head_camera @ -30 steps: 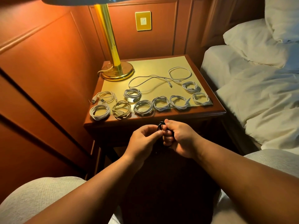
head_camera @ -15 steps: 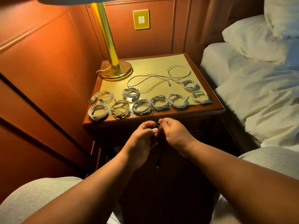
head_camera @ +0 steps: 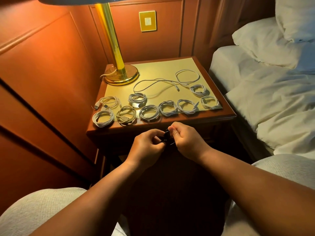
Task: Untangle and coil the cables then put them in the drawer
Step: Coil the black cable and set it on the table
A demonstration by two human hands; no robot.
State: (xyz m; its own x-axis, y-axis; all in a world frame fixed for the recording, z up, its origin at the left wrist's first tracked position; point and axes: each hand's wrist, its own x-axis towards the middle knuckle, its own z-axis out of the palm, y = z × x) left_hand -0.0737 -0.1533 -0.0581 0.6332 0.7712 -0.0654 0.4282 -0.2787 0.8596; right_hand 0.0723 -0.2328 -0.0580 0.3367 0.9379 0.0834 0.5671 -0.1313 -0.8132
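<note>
Nine white coils (head_camera: 150, 112) sit on the nightstand (head_camera: 226, 114), in a loose row along its front edge with two set further back, plus one white cable (head_camera: 163, 80) lying uncoiled near the lamp (head_camera: 119, 65); bed (head_camera: 272, 99) to the right. From my remote seat, largest risk first, as I judge it: no drawer is visible, only dark below the tabletop, so stowing may mean reaching under the edge while coils crowd it, and a knock could send the front row off. Next: the black cable (head_camera: 167, 137) is held in front of the nightstand, below its rim, in shadow; black on dark, so a dropped end would be hard to find. Smaller: the coil in hand looks tiny and unsecured, and could spring open if either grip eases. Left hand (head_camera: 146, 147) has fingers curled, fingertips pinching the cable's near side; right hand (head_camera: 185, 142) is curled with thumb and forefinger pinching the loop at top. The cable lies directly between the two hands, touching both, hands nearly meeting. I cannot tell how much of it hangs loose below.
</note>
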